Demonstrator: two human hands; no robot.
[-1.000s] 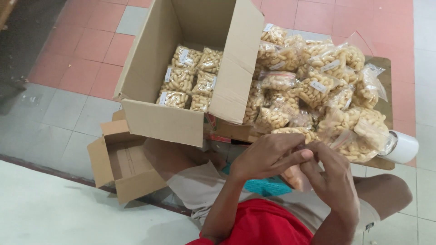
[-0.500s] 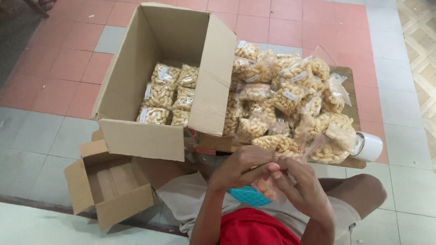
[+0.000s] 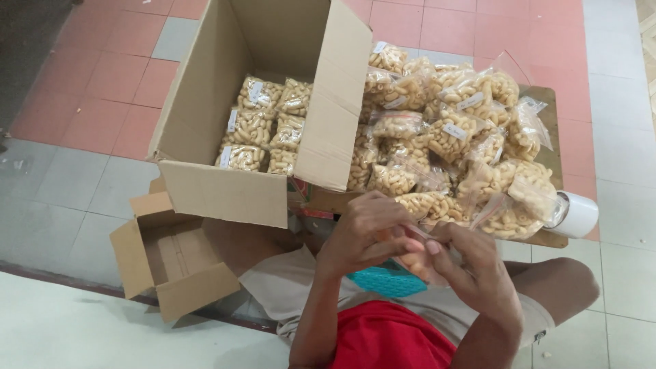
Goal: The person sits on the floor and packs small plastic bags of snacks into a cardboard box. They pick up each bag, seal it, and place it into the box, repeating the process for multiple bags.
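Both hands point(image 3: 424, 249) nearer, snack packet point(image 3: 413, 263) between; carton point(image 3: 273, 102) behind.

A floor of red and pale grey square tiles point(image 3: 82, 89) carries everything here. Directly on it lies a flat brown wooden board point(image 3: 543, 102), low to the ground, heaped with many clear plastic bags of pale curled crackers point(image 3: 451, 137); a white roll of tape point(image 3: 577, 213) rests at the board's near right corner. A large open brown cardboard box point(image 3: 273, 102) stands just left of the heap, with more of the same bags packed in rows on its bottom. A smaller open brown cardboard box point(image 3: 171, 256) sits on the grey tiles in front of the large one, its flaps spread
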